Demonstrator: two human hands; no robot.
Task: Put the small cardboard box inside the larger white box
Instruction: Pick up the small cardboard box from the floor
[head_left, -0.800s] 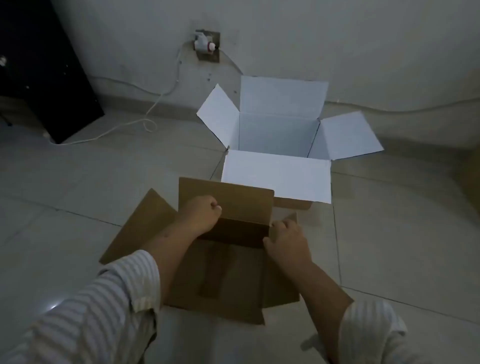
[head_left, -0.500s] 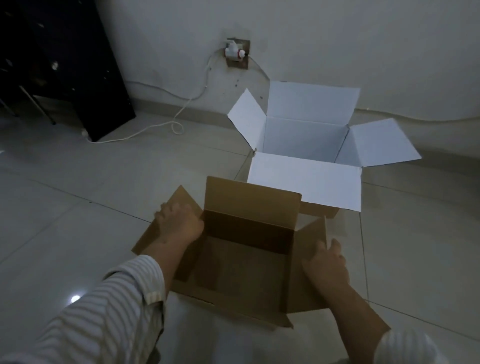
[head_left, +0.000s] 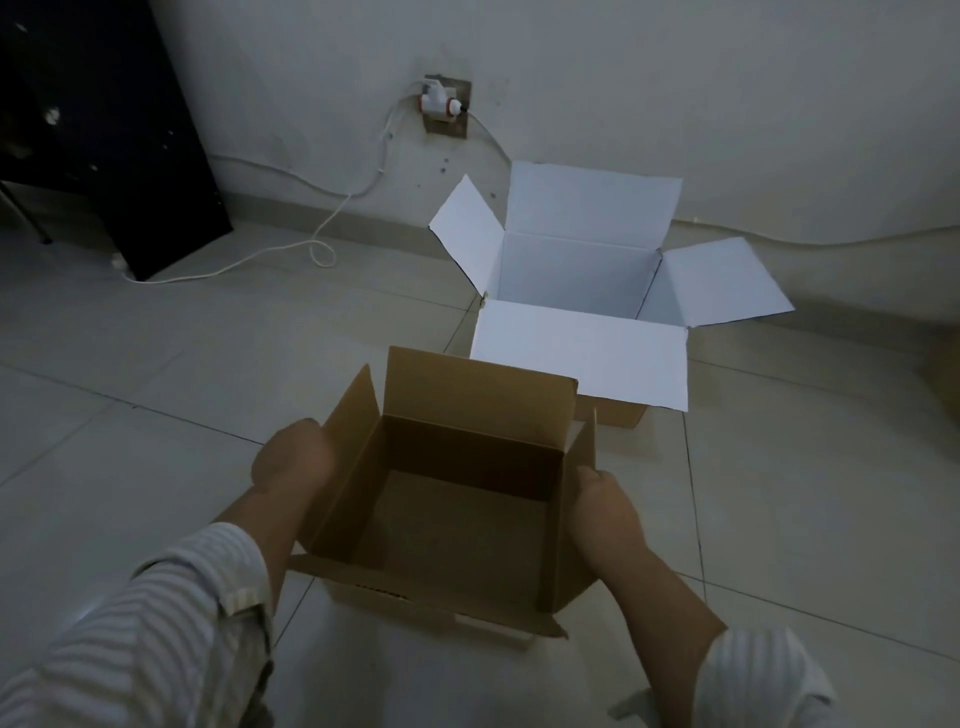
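small cardboard box (head_left: 457, 499): brown, open-topped, flaps up, empty as far as visible, sitting just in front of the larger white box (head_left: 576, 291), nearer the camera and a bit to its left.
larger white box: on the tile floor (head_left: 156, 395) against the wall (head_left: 675, 78), all four flaps splayed outward, mouth wide open, nothing seen inside.
key relation: straight ahead and slightly right from the brown one; near white flap hangs down toward it and almost meets its back flap.
left hand (head_left: 293, 462): flat against the outside of the left wall, under the raised left flap, fingers curled round out of sight.
right hand (head_left: 605, 506): pressed on the right wall, thumb up along the edge near the right flap.
grip: clamped between both palms, one per side, neither clearly nearer the target.
lifted or not: can't tell, could be just off the floor.
next move, guessing: up, forward, slightly right, clear of that drooping near flap, then down into the opening.
watch out: raised brown flaps probably catch the white rim if tilted.
fit: looks roomy enough, judging by eye only.
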